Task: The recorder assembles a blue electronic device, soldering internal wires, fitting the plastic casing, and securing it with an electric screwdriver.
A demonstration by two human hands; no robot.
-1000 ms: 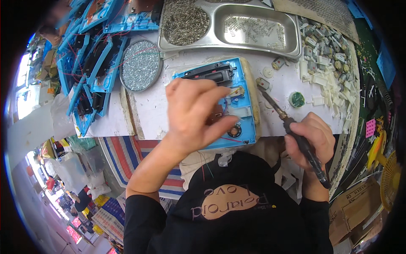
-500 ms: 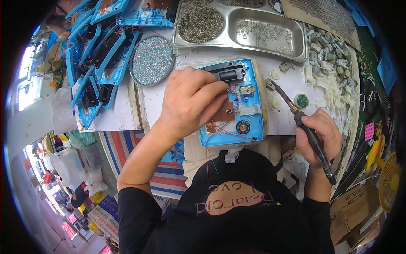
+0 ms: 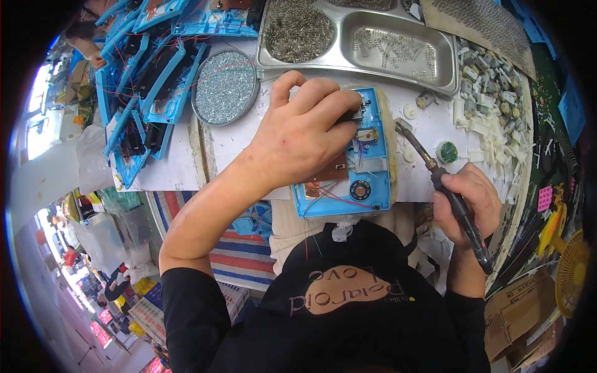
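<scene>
My right hand point(image 3: 469, 202) grips the black handle of a soldering iron point(image 3: 459, 208). The iron's tip points up and left, to the right of an open blue plastic housing point(image 3: 380, 158) and apart from it. Inside the housing are a brown circuit board point(image 3: 328, 172), a small motor point(image 3: 368, 135), a round speaker point(image 3: 359, 189) and thin coloured wires. My left hand point(image 3: 311, 127) reaches over the housing's upper left. Its fingers are bent round a black plastic block, mostly covered by the hand; only a little of it shows between thumb and fingers.
A metal tray point(image 3: 398, 78) of springs stands behind the housing, beside a round dish of screws point(image 3: 224, 87). Blue housings point(image 3: 146, 93) with wires are piled at the left. Small motors and white plastic parts point(image 3: 491, 112) lie heaped at the right, near a green-topped round piece point(image 3: 446, 151).
My left hand has moved right and slightly up, from the wires to over the black block, covering it. The right hand and soldering iron have barely moved.
</scene>
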